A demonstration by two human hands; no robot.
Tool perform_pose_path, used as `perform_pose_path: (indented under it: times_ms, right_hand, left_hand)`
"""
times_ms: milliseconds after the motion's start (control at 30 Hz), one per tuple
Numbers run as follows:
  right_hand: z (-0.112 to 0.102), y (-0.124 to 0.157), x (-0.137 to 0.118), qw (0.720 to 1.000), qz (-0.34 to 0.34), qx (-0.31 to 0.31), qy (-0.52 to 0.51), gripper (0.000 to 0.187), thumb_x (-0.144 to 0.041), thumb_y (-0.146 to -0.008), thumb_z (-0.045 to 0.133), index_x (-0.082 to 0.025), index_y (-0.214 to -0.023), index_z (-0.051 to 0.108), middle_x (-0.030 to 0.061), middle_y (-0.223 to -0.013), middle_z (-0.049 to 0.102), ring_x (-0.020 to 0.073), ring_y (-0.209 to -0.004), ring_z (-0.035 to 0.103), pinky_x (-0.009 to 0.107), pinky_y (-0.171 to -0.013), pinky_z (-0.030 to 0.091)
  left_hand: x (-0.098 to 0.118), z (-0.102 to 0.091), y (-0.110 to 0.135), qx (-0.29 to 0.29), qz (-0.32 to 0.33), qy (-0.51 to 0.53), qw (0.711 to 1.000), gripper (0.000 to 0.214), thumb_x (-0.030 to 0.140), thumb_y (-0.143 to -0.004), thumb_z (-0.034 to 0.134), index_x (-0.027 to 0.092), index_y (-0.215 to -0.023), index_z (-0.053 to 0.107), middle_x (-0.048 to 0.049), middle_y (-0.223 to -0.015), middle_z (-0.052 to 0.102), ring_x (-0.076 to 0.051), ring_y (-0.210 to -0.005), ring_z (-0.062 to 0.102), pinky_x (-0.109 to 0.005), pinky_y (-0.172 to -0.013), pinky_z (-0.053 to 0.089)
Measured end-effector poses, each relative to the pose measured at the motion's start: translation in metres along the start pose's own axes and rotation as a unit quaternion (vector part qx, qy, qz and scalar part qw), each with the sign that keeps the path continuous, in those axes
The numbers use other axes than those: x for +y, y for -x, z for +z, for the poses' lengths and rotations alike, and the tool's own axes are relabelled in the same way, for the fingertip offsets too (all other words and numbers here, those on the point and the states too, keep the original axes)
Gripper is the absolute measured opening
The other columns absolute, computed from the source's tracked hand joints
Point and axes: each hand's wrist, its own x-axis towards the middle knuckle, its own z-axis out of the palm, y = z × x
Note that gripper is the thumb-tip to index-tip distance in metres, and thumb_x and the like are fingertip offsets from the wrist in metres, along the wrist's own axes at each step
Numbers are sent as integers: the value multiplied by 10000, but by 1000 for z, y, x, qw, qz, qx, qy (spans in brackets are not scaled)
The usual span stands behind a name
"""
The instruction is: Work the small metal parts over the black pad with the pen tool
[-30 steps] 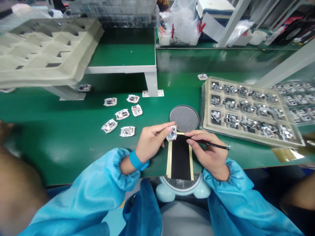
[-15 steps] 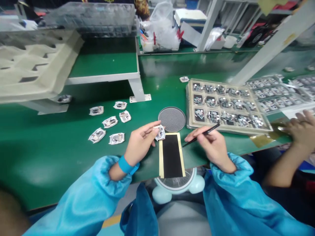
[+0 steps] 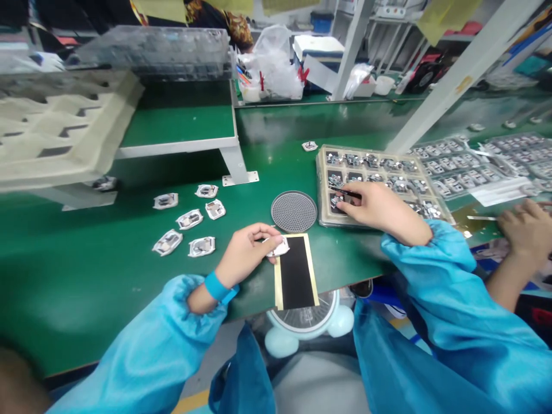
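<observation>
Between the thumb and fingers of my left hand (image 3: pixel 248 253) is a white watch-case-like housing (image 3: pixel 279 247), held over the top of a black mat with yellow edges (image 3: pixel 298 273). My right hand (image 3: pixel 377 204) grips black tweezers (image 3: pixel 345 192) and reaches over the near left compartments of a beige compartment tray (image 3: pixel 323 215). Small metallic parts (image 3: pixel 337 201) lie in that compartment, close to my fingers; whether the tips touch one I cannot tell. A round grey perforated dish (image 3: pixel 294 211) lies between my hands, just beyond the mat.
Several similar housings (image 3: pixel 202 246) are scattered at left, and one housing (image 3: pixel 309 146) lies farther back. A raised shelf (image 3: pixel 181 123) carries a large moulded tray (image 3: pixel 99 138). At right are trays of housings (image 3: pixel 448 167) and another person's hand (image 3: pixel 528 230).
My right hand has moved from beside the mat, up and right, to over the compartment tray with the tweezers. My left hand has lowered slightly and tilted the housing flatter.
</observation>
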Motion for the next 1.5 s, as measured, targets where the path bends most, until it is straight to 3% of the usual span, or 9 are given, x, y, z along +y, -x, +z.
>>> perform_pose_path:
  times_ms: [167,300,500,633,767,1000,1133,1333,1500]
  right_hand:
    - [-15,10,-5,998,-17,40,-43,221,-373,-811,758,-221,-971,742,38,-858,747,186,-669,624,315,-631,442]
    - [-19,27,-38,977,21,116,-175,226,-381,-845,752,-252,-1028,781,35,-910,778,181,-676,641,317,-614,473]
    - [23,35,-91,910,51,-14,-412,184,-383,-790,815,-207,-834,785,30,-724,750,159,-609,639,283,-559,472]
    - [59,29,-101,849,78,-73,-518,235,-404,-806,801,-177,-774,751,39,-747,751,145,-649,635,259,-575,452]
    - [72,27,-104,813,108,-94,-564,245,-411,-808,798,-172,-796,745,16,-688,705,105,-563,547,231,-488,353]
    - [76,27,-101,801,125,-82,-580,316,-486,-778,805,-179,-805,737,7,-657,663,83,-480,440,234,-429,269]
    - [80,28,-99,791,130,-76,-593,319,-494,-766,814,-186,-788,732,-7,-634,643,76,-464,418,237,-436,279]
    - [83,28,-100,786,139,-58,-600,309,-484,-770,813,-188,-789,725,-17,-627,631,73,-461,413,241,-450,301]
    - [86,28,-100,802,123,-59,-581,320,-493,-805,778,-183,-778,700,-6,-646,632,103,-532,490,249,-495,369]
  left_hand:
    - [2,0,1,26,-13,26,999,270,368,-812,786,125,-863,679,-35,-689,713,-92,-476,616,-155,-378,380]
    - [3,1,2,40,11,65,997,312,434,-866,712,126,-914,716,-45,-691,712,-111,-503,639,-161,-372,322]
    - [2,-2,5,46,69,81,993,375,417,-911,641,104,-1094,737,-98,-772,739,-179,-642,694,-205,-425,374]
    - [-1,-5,5,50,93,95,990,369,347,-893,648,107,-1159,738,-103,-892,747,-148,-655,644,-225,-486,432]
    - [1,-4,7,51,111,90,988,362,286,-846,677,130,-1163,751,-85,-981,749,-107,-609,555,-236,-524,454]
    - [3,1,11,41,114,49,991,410,264,-839,695,136,-1228,714,-69,-898,762,-130,-645,614,-244,-572,475]
    - [-3,3,9,36,134,20,990,457,270,-825,752,139,-1258,692,-103,-1024,759,-163,-798,667,-252,-654,510]
    - [-11,5,8,70,175,-54,981,479,252,-829,766,185,-1297,691,-101,-1151,741,-134,-767,623,-224,-590,464]
    - [-9,6,9,118,226,-120,959,379,265,-848,748,221,-1225,751,-91,-1224,731,-110,-688,583,-249,-628,515]
